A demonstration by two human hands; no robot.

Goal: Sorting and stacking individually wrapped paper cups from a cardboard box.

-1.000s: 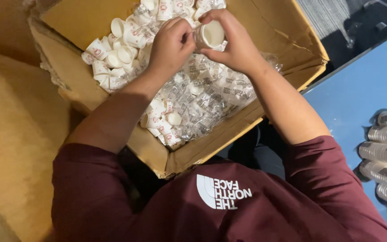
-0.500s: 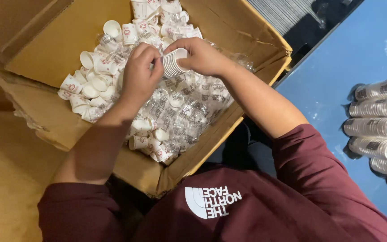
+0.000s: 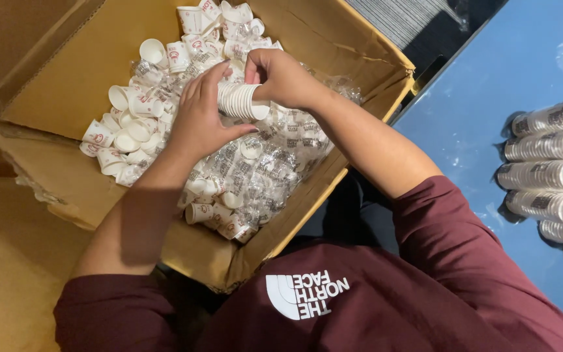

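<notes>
Two hands work over an open cardboard box. Between them sits a short stack of small white paper cups, nested and lying on its side, held just above the loose cups in the box. Its long axis runs roughly left to right across the view, rims toward the left hand, base end toward the right.

Right hand: fingers closed around the stack's right end, thumb under, so this hand carries it. Left hand: fingers curled lightly against the stack's left, open end, fingertips touching the rims; thumb reaches beneath. Both hands touch the stack; the right has the firmer hold.

Box contents: many loose small cups, white with red print, heaped toward the far and left side, some upright, most tipped. Nearer the person lie clear plastic wrappers crumpled among further cups.

Beside the box, to the right, a blue tabletop carries long sleeves of nested cups lying on their sides in parallel, well apart from both hands.
</notes>
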